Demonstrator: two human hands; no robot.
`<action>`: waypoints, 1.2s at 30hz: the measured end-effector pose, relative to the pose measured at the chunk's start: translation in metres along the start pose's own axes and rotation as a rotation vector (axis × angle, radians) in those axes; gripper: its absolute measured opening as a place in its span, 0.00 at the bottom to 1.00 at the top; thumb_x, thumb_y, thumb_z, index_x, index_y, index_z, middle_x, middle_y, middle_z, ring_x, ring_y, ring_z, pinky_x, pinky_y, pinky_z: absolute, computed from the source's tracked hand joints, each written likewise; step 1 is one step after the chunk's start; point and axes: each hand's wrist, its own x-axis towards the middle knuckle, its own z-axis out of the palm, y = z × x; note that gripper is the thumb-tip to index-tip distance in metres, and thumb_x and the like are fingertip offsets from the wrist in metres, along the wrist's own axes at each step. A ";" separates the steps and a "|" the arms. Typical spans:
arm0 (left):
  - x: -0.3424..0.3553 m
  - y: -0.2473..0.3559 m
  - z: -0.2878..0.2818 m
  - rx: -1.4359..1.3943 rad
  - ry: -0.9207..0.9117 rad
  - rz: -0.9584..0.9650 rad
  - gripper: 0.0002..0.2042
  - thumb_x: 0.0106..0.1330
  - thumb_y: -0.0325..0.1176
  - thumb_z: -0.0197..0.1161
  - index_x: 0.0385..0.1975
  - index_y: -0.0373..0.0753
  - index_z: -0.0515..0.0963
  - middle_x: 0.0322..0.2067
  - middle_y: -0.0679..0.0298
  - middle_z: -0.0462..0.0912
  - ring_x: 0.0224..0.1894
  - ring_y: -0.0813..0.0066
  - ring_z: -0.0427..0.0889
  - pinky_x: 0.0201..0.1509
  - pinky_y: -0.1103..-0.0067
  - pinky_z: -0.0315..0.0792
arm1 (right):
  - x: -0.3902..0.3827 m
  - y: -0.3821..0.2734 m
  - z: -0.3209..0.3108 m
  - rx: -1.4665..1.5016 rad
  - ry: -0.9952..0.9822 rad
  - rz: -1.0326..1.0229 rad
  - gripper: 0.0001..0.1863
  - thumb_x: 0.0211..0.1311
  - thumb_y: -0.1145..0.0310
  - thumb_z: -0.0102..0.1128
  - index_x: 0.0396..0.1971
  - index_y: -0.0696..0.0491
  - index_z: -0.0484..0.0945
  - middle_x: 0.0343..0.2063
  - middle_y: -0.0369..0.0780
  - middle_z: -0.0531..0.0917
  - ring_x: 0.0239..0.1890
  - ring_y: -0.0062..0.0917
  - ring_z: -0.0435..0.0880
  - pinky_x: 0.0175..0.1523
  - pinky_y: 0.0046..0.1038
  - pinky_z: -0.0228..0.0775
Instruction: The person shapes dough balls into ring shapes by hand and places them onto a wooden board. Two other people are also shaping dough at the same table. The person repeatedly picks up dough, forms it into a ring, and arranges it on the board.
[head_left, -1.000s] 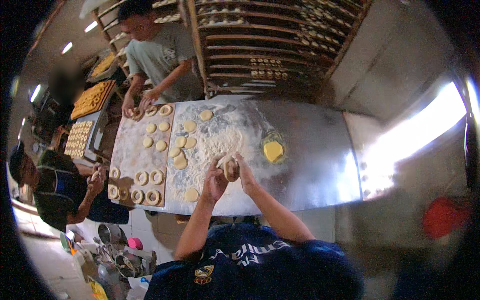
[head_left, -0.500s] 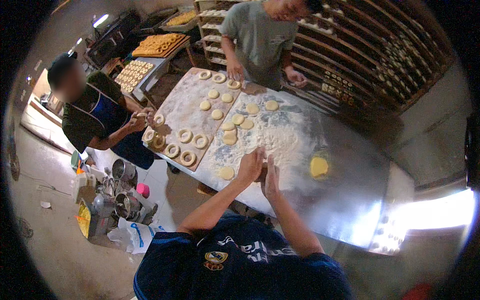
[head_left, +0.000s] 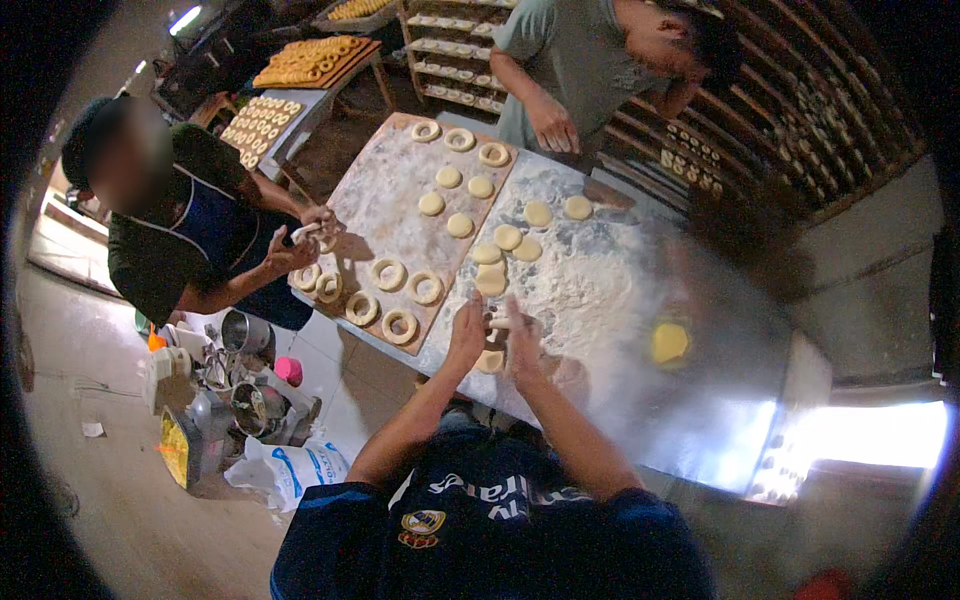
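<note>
Over the near edge of the floured metal table (head_left: 620, 410), my left hand (head_left: 466, 338) and my right hand (head_left: 523, 345) face each other with a pale piece of dough (head_left: 497, 323) held between them. Fingers partly cover it, so its full shape is hidden. Just below lies a flat dough disc (head_left: 490, 362). Several more discs, among them a nearby dough disc (head_left: 490, 279), rest on the flour beyond my fingers. To the right sits a larger yellow dough lump (head_left: 670, 343).
A floured wooden board (head_left: 375, 190) at left carries dough rings (head_left: 399, 326) and discs. One person (head_left: 200, 215) at left handles a dough ring; another person (head_left: 570, 70) leans over the far side. Pots (head_left: 247, 335) and a plastic bag (head_left: 290, 468) stand on the floor, racks behind.
My hands have moved left, from the loose flour to near the disc at the table's edge, still together. The far person's hand has lifted off a dough ring. The view has shifted slightly.
</note>
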 end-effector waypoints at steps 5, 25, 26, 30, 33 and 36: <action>0.044 -0.008 -0.063 0.231 -0.086 0.140 0.17 0.80 0.43 0.58 0.57 0.36 0.73 0.43 0.61 0.84 0.34 0.74 0.81 0.38 0.72 0.76 | 0.050 0.034 0.060 -0.133 0.100 -0.170 0.36 0.66 0.45 0.71 0.58 0.61 0.73 0.39 0.43 0.82 0.43 0.35 0.81 0.57 0.35 0.74; 0.214 0.027 -0.136 0.845 -0.213 0.514 0.15 0.64 0.29 0.70 0.51 0.39 0.83 0.43 0.48 0.84 0.46 0.43 0.84 0.50 0.57 0.77 | 0.042 -0.011 0.003 -0.691 0.467 -0.602 0.06 0.67 0.77 0.60 0.42 0.58 0.75 0.39 0.46 0.82 0.39 0.35 0.86 0.43 0.32 0.81; 0.215 0.030 -0.137 0.838 -0.224 0.594 0.15 0.64 0.30 0.70 0.50 0.38 0.83 0.43 0.47 0.84 0.46 0.41 0.83 0.51 0.56 0.77 | 0.030 -0.009 -0.006 -0.744 0.452 -0.560 0.06 0.67 0.77 0.60 0.42 0.58 0.75 0.39 0.46 0.82 0.39 0.34 0.86 0.44 0.32 0.81; 0.197 0.043 -0.139 0.828 -0.179 0.581 0.13 0.66 0.28 0.68 0.49 0.34 0.81 0.44 0.47 0.83 0.48 0.41 0.81 0.51 0.55 0.76 | -0.003 0.003 -0.023 -0.775 0.178 -0.478 0.11 0.67 0.74 0.61 0.48 0.56 0.78 0.42 0.47 0.83 0.43 0.38 0.86 0.49 0.37 0.80; 0.151 0.046 -0.135 0.841 0.022 0.532 0.11 0.69 0.29 0.67 0.46 0.32 0.80 0.43 0.48 0.81 0.49 0.44 0.80 0.49 0.58 0.75 | -0.020 0.017 -0.022 -1.079 -0.105 -0.622 0.16 0.68 0.69 0.62 0.53 0.54 0.79 0.50 0.51 0.82 0.53 0.45 0.82 0.57 0.46 0.75; 0.091 0.039 -0.110 0.651 0.053 0.531 0.10 0.73 0.35 0.65 0.42 0.33 0.79 0.38 0.51 0.83 0.42 0.50 0.82 0.47 0.62 0.76 | -0.032 0.035 -0.020 -1.462 -0.184 -0.628 0.21 0.70 0.65 0.60 0.59 0.57 0.75 0.57 0.54 0.78 0.61 0.50 0.76 0.63 0.52 0.71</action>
